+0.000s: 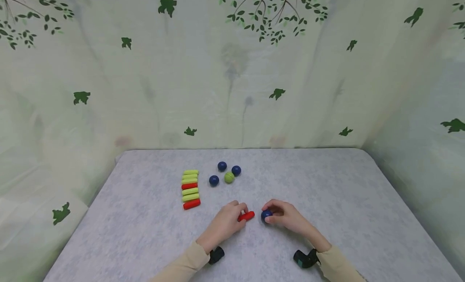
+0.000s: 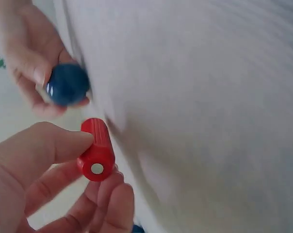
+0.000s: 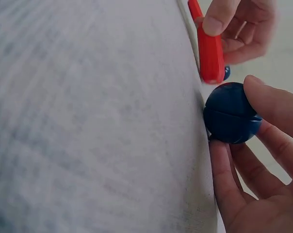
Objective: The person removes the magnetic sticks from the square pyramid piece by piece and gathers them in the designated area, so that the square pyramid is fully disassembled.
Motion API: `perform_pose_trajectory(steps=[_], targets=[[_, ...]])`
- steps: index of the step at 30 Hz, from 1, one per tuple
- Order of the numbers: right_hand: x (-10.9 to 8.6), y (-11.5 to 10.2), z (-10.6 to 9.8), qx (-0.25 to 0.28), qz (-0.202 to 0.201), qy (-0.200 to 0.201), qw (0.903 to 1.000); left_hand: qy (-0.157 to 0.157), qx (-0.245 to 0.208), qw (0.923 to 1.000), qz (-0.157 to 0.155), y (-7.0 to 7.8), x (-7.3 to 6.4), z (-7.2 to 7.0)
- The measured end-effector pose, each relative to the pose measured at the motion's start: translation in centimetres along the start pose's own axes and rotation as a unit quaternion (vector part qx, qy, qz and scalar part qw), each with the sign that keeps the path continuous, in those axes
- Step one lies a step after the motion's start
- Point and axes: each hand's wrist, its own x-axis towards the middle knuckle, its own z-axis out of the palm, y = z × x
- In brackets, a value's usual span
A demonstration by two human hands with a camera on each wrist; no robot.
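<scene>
A short red rod [image 1: 247, 216] is pinched between thumb and fingers of my left hand [image 1: 226, 220]. In the left wrist view the red rod [image 2: 98, 150] shows a ribbed side and a pale round spot on its end. My right hand [image 1: 288, 218] grips a dark blue ball [image 1: 266, 216], just right of the rod. The right wrist view shows a seam around the blue ball [image 3: 232, 113]. Rod and ball are apart in the head view, the rod's free end pointing toward the ball. Both hands are low at the table's surface.
Left of the hands, several yellow-green rods [image 1: 190, 191] and two red rods [image 1: 191, 204] lie in a column on the grey table [image 1: 327, 181]. Behind the hands sit three blue balls [image 1: 214, 180] and one green ball [image 1: 229, 177]. A leaf-patterned curtain [image 1: 203, 72] surrounds the table.
</scene>
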Motion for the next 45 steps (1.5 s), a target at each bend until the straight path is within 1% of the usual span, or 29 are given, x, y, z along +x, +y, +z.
perform_pose_trajectory(steps=[4,7,10,13,14,16,20,26,30,34,40,43,45], targets=[[-0.5,-1.6,-0.3,0.005,0.000,-0.001,1.0000,0.020,-0.014,0.9996,-0.009,-1.8,-1.1,-1.8],[-0.4,-1.7,-0.6,0.010,-0.008,0.000,0.9999,0.051,-0.015,0.9984,-0.018,-3.6,-2.2,-3.3],[0.3,0.0,-0.7,0.019,-0.019,0.013,0.9996,0.088,-0.005,0.9954,-0.038,-5.5,-3.4,-4.6],[1.2,1.4,-0.7,0.016,-0.019,0.031,0.9992,0.123,0.018,0.9905,-0.058,-6.9,-4.5,-5.5],[1.7,1.8,-0.7,0.013,-0.019,0.039,0.9990,0.130,0.026,0.9891,-0.064,-7.3,-4.8,-5.7],[2.3,1.5,-0.8,0.004,-0.018,0.050,0.9986,0.137,0.043,0.9864,-0.080,-7.9,-5.3,-6.1],[4.2,0.8,-0.6,-0.009,-0.009,0.077,0.9970,0.137,0.069,0.9828,-0.102,-8.8,-5.8,-6.5],[7.5,-0.2,0.1,-0.035,0.016,0.114,0.9928,0.135,0.087,0.9798,-0.120,-9.6,-5.8,-6.7],[9.5,-0.6,0.7,-0.061,0.012,0.130,0.9896,0.143,0.087,0.9778,-0.125,-9.9,-5.7,-6.7],[11.1,-0.6,1.3,-0.083,0.001,0.137,0.9872,0.150,0.086,0.9775,-0.121,-10.0,-5.7,-6.7],[12.4,-0.4,1.7,-0.106,-0.011,0.146,0.9835,0.143,0.083,0.9783,-0.125,-9.8,-6.0,-7.2],[12.6,-0.3,1.7,-0.113,-0.011,0.147,0.9826,0.156,0.079,0.9773,-0.120,-9.3,-6.0,-7.4],[12.5,-0.3,1.6,-0.110,-0.013,0.145,0.9832,0.173,0.067,0.9769,-0.106,-8.9,-5.9,-7.5]])
